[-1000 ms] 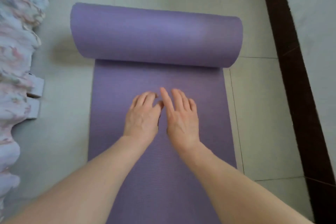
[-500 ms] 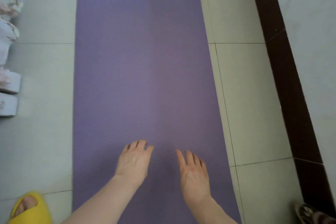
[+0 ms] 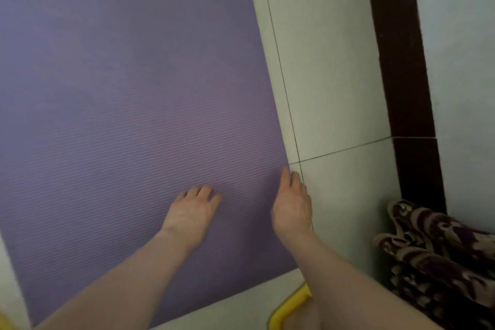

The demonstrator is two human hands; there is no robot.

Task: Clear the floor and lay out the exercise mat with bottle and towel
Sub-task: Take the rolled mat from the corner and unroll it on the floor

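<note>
A purple ribbed exercise mat (image 3: pixel 128 104) lies flat on the pale tiled floor and fills most of the view; its near edge runs across the bottom. My left hand (image 3: pixel 191 211) rests palm down on the mat near its right side, fingers slightly curled. My right hand (image 3: pixel 293 203) sits at the mat's right edge, fingers straight and together, holding nothing. A folded brown and purple patterned cloth (image 3: pixel 439 254) lies on the floor at the lower right. No bottle is in view.
Pale floor tiles (image 3: pixel 329 61) run along the mat's right side. A dark brown skirting strip (image 3: pixel 399 56) borders a pale wall on the right. A yellow slipper (image 3: pixel 290 305) shows under my right forearm at the bottom.
The rolled part of the mat has gone out of view and the mat now looks flat. Both hands drew back toward its near end; my right hand shifted to the right edge.
</note>
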